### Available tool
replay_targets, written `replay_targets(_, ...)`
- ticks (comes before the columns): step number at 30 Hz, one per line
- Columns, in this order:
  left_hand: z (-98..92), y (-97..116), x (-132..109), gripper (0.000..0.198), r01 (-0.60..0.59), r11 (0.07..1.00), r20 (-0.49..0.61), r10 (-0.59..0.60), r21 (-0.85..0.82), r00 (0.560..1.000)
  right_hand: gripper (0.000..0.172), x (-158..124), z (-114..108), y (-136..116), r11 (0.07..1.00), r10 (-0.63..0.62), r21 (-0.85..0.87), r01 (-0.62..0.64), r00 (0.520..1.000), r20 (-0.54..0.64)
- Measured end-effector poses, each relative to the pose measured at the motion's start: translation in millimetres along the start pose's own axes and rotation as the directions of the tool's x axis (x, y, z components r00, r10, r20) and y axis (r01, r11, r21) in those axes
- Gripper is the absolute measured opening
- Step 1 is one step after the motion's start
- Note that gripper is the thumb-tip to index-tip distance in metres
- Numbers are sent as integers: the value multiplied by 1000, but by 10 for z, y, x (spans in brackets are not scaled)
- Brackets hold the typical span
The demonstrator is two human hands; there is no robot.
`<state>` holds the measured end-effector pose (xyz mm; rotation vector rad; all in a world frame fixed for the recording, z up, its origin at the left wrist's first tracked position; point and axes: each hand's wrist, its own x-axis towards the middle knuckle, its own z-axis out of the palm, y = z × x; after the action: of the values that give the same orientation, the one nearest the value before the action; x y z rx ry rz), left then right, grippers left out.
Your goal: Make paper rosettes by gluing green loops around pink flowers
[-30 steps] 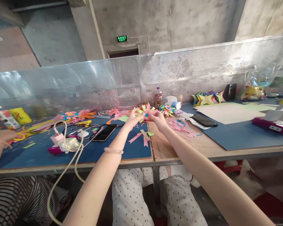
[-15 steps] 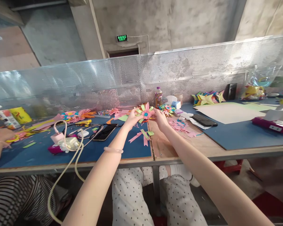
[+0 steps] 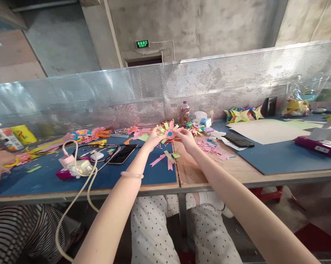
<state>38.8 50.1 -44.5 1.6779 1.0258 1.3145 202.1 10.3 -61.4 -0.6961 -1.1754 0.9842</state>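
Observation:
Between my two hands, above the table, is a paper flower [image 3: 170,133] with pink and green petals and a blue centre. My left hand [image 3: 154,138] pinches its left side. Its right-hand petals are between the fingers of my right hand [image 3: 186,138], which is closed too. Below the flower, pink and green paper strips [image 3: 167,160] lie loose on the blue mat. A similar finished-looking paper flower [image 3: 196,128] rests just behind my right hand. Pink paper scraps [image 3: 209,146] are heaped to the right of that hand.
Left of my arm are a phone [image 3: 123,154], cables and a power strip [image 3: 65,174]. A drink bottle [image 3: 185,113] stands by the perforated metal screen [image 3: 99,95]. A black phone [image 3: 239,140] and large paper sheets [image 3: 260,132] lie right. Another person's hand [image 3: 0,165] is far left.
The flower in my hands has shifted very slightly, and my right fingers have drawn in a little at its right edge. The other person's hand at the left has moved slightly.

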Motion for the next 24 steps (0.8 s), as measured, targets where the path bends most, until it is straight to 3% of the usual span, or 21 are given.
replay_targets(10, -18, 23, -9, 54, 7, 1000, 79, -7, -3, 997, 35, 61, -50, 73, 994, -24, -108, 22, 999, -25)
replay_targets(24, 5, 112, -61, 40, -23, 1000, 42, 24, -8, 999, 33, 38, -29, 36, 995, 22, -102, -20, 1000, 17)
